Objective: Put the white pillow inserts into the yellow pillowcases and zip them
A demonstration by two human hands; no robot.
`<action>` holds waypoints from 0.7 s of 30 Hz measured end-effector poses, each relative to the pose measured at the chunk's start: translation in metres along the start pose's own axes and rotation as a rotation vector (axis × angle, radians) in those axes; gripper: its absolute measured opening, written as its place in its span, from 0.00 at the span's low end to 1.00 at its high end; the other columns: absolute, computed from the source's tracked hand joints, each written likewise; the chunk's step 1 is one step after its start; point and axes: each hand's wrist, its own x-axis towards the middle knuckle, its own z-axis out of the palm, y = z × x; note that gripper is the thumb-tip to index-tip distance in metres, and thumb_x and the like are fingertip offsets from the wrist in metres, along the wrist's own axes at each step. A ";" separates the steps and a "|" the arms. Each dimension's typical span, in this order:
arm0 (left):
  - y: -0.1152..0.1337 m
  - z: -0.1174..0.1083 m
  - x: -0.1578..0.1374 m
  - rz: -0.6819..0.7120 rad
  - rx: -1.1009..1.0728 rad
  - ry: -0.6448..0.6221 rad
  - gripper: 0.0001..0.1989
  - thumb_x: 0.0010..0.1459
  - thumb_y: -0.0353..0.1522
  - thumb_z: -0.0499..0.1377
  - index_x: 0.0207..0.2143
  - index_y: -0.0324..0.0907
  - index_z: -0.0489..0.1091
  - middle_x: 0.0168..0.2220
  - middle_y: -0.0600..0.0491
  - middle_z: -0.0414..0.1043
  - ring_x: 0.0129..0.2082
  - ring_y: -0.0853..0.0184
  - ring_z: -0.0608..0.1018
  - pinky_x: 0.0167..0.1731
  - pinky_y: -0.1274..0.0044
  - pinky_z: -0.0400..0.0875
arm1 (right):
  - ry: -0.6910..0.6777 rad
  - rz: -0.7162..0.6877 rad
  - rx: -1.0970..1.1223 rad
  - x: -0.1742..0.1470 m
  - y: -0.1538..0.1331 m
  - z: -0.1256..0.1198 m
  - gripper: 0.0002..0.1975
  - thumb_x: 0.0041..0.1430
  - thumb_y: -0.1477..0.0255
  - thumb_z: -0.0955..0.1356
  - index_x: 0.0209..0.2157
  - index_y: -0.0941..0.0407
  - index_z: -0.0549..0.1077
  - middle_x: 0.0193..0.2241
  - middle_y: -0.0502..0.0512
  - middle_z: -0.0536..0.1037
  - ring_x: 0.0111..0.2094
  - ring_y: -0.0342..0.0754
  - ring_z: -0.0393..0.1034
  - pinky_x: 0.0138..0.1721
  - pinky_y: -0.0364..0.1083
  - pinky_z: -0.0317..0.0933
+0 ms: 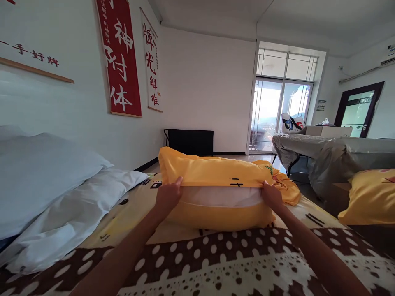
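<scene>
Below the frame's centre, the white pillow was mostly enclosed by the yellow pillowcase, whose edge was pinched by the left hand and right hand, with a strip left uncovered.

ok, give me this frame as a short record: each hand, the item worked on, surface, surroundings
left_hand: grips the opening edge of the yellow pillowcase near its left end; left hand
right_hand: grips the same edge farther right; right hand
item: pillowcase partly over a white insert, which shows through the opening
surface: patterned blanket
left_side: white pillows
right_side: another yellow pillow
background: hanging scrolls, black panel, plastic-covered table, glass doors
</scene>
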 end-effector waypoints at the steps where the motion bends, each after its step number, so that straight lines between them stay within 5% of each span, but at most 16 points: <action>1: -0.002 -0.007 0.005 -0.024 -0.001 0.046 0.18 0.59 0.29 0.43 0.45 0.36 0.67 0.27 0.44 0.73 0.31 0.56 0.76 0.31 0.71 0.65 | 0.035 0.033 0.020 0.011 -0.003 -0.010 0.16 0.62 0.75 0.56 0.47 0.61 0.68 0.29 0.64 0.77 0.30 0.50 0.73 0.28 0.43 0.55; 4: -0.011 -0.015 0.004 -0.012 -0.015 0.151 0.18 0.58 0.28 0.43 0.44 0.37 0.68 0.30 0.44 0.73 0.36 0.58 0.75 0.35 0.72 0.65 | 0.207 0.140 0.078 0.037 -0.007 -0.038 0.21 0.64 0.75 0.49 0.51 0.63 0.64 0.33 0.64 0.76 0.34 0.51 0.72 0.30 0.44 0.54; 8: -0.028 0.006 -0.052 0.404 -0.011 0.218 0.13 0.49 0.22 0.47 0.29 0.39 0.70 0.23 0.47 0.69 0.28 0.61 0.72 0.32 0.73 0.66 | 0.490 0.031 0.177 0.033 0.006 -0.033 0.19 0.61 0.76 0.52 0.44 0.64 0.69 0.29 0.61 0.76 0.33 0.50 0.70 0.33 0.45 0.55; 12: -0.034 0.024 -0.118 0.558 0.015 0.120 0.16 0.46 0.17 0.46 0.29 0.39 0.70 0.22 0.48 0.70 0.26 0.61 0.73 0.26 0.75 0.65 | 0.308 -0.316 0.067 -0.015 0.028 0.028 0.13 0.55 0.75 0.59 0.36 0.58 0.74 0.29 0.57 0.78 0.33 0.49 0.71 0.37 0.44 0.55; 15: -0.014 0.014 -0.136 0.548 0.038 -0.079 0.16 0.47 0.16 0.48 0.31 0.39 0.70 0.22 0.48 0.71 0.27 0.59 0.75 0.25 0.74 0.64 | 0.180 -0.337 0.008 -0.050 0.044 0.056 0.14 0.50 0.78 0.61 0.37 0.58 0.75 0.23 0.55 0.77 0.27 0.48 0.69 0.30 0.44 0.53; 21: 0.029 -0.028 -0.122 0.567 0.028 -0.354 0.17 0.47 0.16 0.47 0.33 0.38 0.70 0.23 0.46 0.72 0.28 0.55 0.76 0.31 0.69 0.67 | 0.158 -0.406 -0.142 -0.060 0.093 0.001 0.09 0.49 0.80 0.63 0.29 0.58 0.74 0.28 0.59 0.77 0.35 0.53 0.69 0.38 0.48 0.53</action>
